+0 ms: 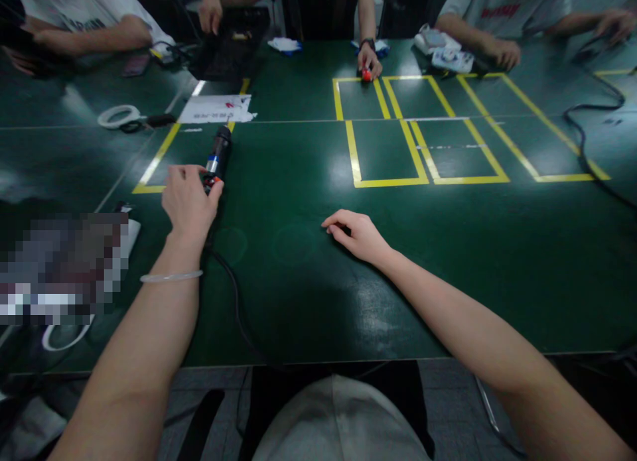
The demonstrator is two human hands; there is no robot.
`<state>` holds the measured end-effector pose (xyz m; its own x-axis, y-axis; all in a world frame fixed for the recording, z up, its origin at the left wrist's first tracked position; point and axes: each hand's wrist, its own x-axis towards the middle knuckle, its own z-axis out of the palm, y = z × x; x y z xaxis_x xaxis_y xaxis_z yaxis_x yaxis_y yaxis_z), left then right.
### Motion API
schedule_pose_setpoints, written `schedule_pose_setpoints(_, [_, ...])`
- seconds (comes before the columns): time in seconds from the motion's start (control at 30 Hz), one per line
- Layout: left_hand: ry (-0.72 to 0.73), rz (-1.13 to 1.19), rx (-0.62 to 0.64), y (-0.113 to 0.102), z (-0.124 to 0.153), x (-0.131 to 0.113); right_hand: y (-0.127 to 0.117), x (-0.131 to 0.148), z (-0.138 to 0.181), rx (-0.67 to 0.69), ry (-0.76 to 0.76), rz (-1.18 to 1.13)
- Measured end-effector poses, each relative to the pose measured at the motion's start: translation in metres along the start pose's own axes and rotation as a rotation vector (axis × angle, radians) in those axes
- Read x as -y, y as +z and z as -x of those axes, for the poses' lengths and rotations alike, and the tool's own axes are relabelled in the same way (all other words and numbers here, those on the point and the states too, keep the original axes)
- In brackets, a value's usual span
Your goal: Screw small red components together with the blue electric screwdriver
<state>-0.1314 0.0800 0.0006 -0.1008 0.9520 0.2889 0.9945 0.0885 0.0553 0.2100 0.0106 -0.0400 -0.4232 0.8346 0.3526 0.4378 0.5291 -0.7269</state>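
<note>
My left hand point(189, 196) is closed around the rear end of a black electric screwdriver point(219, 149) with a silver-blue band. Its thin bit points away from me toward a white paper sheet point(216, 108), and its black cable point(233, 288) trails back to the table's near edge. Part of the screwdriver's rear is hidden by my fingers. Over the green table point(308, 302), my right hand point(361, 235) is at the middle, fingers curled and the thumb tip close to the index finger. Nothing shows in it.
Yellow tape outlines point(388, 182) mark the table. At left are a white ring-shaped roll point(119, 116) and a blurred-out flat object point(60, 262). Across the table, one person's hand point(369, 60) holds a small red thing, the other a black tray point(231, 46). Two more people sit beside.
</note>
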Motion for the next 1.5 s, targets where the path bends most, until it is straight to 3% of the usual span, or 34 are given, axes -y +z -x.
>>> schedule_pose_setpoints(0.1, [0.081,-0.009,0.040,0.000,0.001,-0.001,-0.001,0.001,0.000,0.000,0.003,-0.001])
schedule_pose_setpoints(0.3, [0.056,0.024,0.027,0.005,-0.003,0.003,-0.001,0.001,-0.001,0.001,0.008,0.000])
schedule_pose_setpoints(0.43, [0.066,0.292,-0.007,0.003,0.001,-0.011,0.000,0.000,-0.001,-0.005,0.000,-0.024])
schedule_pose_setpoints(0.5, [0.112,0.588,0.085,0.001,0.008,-0.029,0.000,-0.001,-0.002,-0.009,0.008,-0.054])
schedule_pose_setpoints(0.6, [0.220,0.938,0.357,-0.005,0.027,-0.062,0.003,-0.002,-0.002,-0.002,0.068,-0.183])
schedule_pose_setpoints(0.73, [0.365,1.113,0.643,-0.014,0.054,-0.095,0.010,0.001,-0.004,0.032,0.149,-0.504])
schedule_pose_setpoints(0.87, [0.409,1.180,0.794,-0.017,0.069,-0.109,0.015,0.007,-0.004,0.114,0.176,-0.686])
schedule_pose_setpoints(1.13, [0.324,1.261,0.748,-0.009,0.066,-0.111,0.015,0.008,-0.005,0.060,0.220,-0.783])
schedule_pose_setpoints(1.37, [0.380,1.199,0.824,-0.002,0.068,-0.111,0.015,0.004,-0.003,-0.028,0.142,-0.564])
schedule_pose_setpoints(1.5, [0.381,1.170,0.730,-0.006,0.070,-0.112,0.015,0.003,-0.003,-0.039,0.134,-0.499])
